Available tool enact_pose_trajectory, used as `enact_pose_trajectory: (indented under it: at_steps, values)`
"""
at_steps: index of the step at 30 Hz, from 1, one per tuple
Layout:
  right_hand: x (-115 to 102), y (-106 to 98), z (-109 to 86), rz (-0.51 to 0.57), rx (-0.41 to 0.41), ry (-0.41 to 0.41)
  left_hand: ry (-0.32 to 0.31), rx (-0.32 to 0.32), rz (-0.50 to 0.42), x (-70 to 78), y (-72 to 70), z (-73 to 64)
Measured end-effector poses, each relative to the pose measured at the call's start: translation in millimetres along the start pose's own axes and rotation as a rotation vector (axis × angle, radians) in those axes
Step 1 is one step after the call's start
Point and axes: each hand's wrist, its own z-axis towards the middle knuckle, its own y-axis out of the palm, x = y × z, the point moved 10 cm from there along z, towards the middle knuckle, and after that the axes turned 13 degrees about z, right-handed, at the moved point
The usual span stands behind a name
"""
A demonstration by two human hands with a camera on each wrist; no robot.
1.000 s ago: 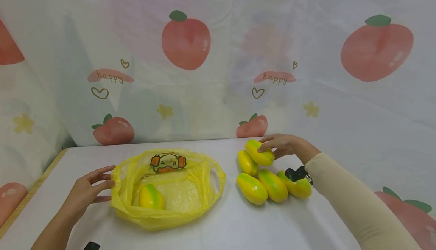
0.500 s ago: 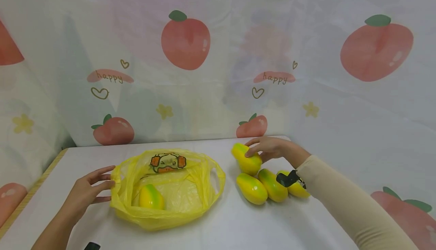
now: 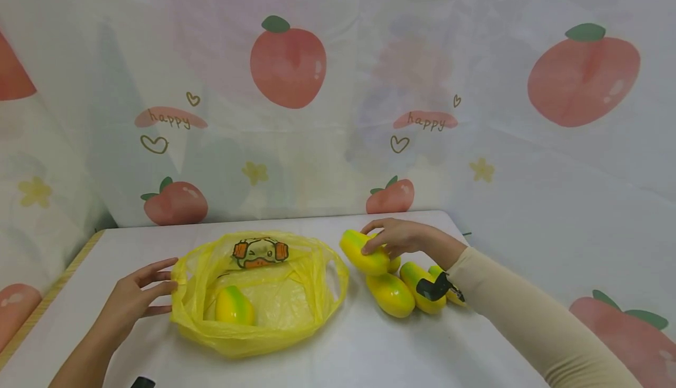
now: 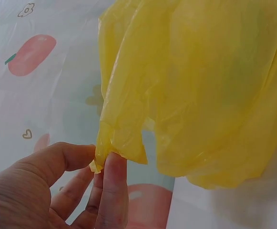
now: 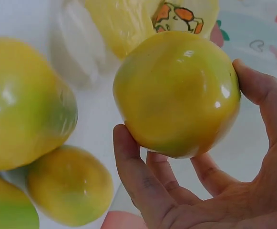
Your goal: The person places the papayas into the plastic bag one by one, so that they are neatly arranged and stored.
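While the left hand [image 3: 138, 288] pinches one side of the single yellow bag [image 3: 243, 341], the right hand [image 3: 398, 238] grips one yellow-green fruit [image 3: 364, 260] near the bag's right handle. Six show in all: that held one, one inside fruit [image 3: 233, 307] lying in the bag, and four loose fruits [image 3: 391, 295] on the white tabletop [image 3: 343, 353], one mostly hidden.

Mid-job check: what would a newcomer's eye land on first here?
Probably the bright yellow bag, left of centre on the white table, its mouth open and one fruit inside. Next, the shiny yellow-green fruit in the right grip, by the bag's right side, near the other fruits. Large red fruit prints dot the backdrop behind.
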Motion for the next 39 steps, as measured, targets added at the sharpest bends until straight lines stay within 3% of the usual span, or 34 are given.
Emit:
enact_pose_trajectory:
  at_steps: [9,18,29,39]
  values:
    - [-6,20,0.7,-0.008,0.011,-0.017,-0.006,0.001,0.002,-1.4,-0.4,1.1]
    - [-11,47,4.4,0.102,-0.016,-0.062,0.000,0.006,-0.013,-0.5,-0.7,0.6]
    - [-12,79,9.4,0.114,0.042,-0.117,0.009,0.014,-0.008,-0.2,-1.8,1.0]
    - [-14,102,12.3,0.185,0.056,-0.112,0.001,0.006,-0.007,0.1,0.1,0.8]
